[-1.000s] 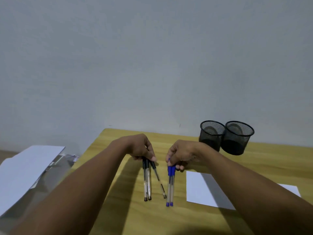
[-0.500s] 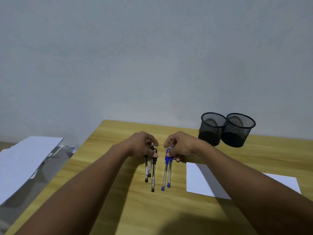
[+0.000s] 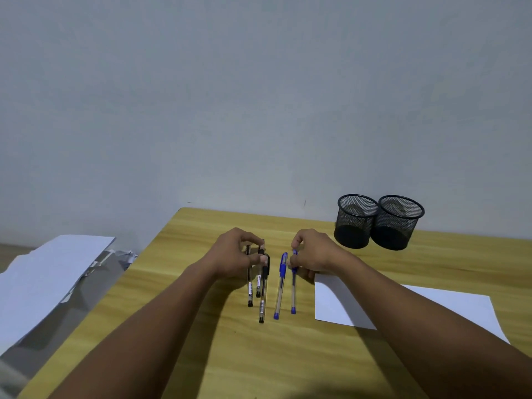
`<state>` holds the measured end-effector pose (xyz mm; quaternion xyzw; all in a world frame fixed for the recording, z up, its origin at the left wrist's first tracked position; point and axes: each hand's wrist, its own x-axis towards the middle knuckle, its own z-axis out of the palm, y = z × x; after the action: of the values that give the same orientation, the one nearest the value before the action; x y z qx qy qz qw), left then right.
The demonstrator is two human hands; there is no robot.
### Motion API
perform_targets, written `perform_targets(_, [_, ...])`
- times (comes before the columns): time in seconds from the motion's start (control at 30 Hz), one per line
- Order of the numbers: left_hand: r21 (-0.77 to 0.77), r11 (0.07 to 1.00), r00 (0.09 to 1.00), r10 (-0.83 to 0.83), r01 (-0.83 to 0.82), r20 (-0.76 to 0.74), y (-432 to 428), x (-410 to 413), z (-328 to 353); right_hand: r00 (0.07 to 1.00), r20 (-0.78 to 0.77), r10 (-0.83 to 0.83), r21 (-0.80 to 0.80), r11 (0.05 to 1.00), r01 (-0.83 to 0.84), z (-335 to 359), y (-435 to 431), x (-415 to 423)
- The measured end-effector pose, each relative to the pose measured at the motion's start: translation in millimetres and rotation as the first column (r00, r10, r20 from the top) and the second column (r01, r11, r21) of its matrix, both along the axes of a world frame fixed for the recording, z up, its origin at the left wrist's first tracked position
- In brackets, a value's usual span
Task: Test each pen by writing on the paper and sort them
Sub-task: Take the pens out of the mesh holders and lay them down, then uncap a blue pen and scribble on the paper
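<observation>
Pens now lie flat on the worktop (image 3: 374, 370); a second ago they hung upright. Left hand (image 3: 236, 256) fingers pinch the black pens (image 3: 260, 286), right hand (image 3: 313, 254) fingers pinch one blue pen (image 3: 293, 286), the other blue pen (image 3: 280, 283) free. Testing not begun; paper (image 3: 431, 309) waits at 3 o'clock.

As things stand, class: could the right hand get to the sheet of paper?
Probably yes. The right hand sits just past the paper's far-left corner, nothing lies between them, and the sheet's top is bare.

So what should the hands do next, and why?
Probably lift one blue pen with the right hand and bring it to the paper. All pens lie on the table, the paper looks blank, and both cups look empty, so nothing seems tested.
</observation>
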<state>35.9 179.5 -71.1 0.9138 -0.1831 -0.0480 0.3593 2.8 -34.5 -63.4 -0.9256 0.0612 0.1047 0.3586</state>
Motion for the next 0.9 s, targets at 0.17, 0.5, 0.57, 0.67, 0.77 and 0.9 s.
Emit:
perform_targets(0.17, [-0.035,0.999,0.999,0.005,-0.003,0.052,-2,-13,-1,0.999,-0.001,-0.046,-0.151,0.988,0.045,0,12,-4])
perform_targets(0.5, [-0.010,0.999,0.992,0.045,-0.044,0.121,-10,-13,-9,0.972,-0.018,-0.236,-0.176,0.957,0.229,-3,31,3])
perform_targets(0.57, [-0.017,0.999,0.991,0.052,-0.050,0.127,-14,-13,-6,0.962,-0.037,-0.270,-0.071,0.961,0.267,-4,27,6])
perform_targets(0.67, [-0.062,0.997,0.990,0.052,-0.044,0.133,-20,-13,-1,0.957,-0.031,-0.289,0.176,0.941,0.290,8,14,10])
perform_targets(0.77, [-0.128,0.992,0.978,0.028,-0.001,0.206,-28,-14,10,0.973,-0.009,-0.232,0.378,0.900,0.218,41,-2,2])
perform_targets(0.9, [-0.054,0.995,0.928,-0.060,0.085,0.369,-44,-22,31,0.996,0.006,-0.094,0.425,0.901,0.082,78,-21,-27])
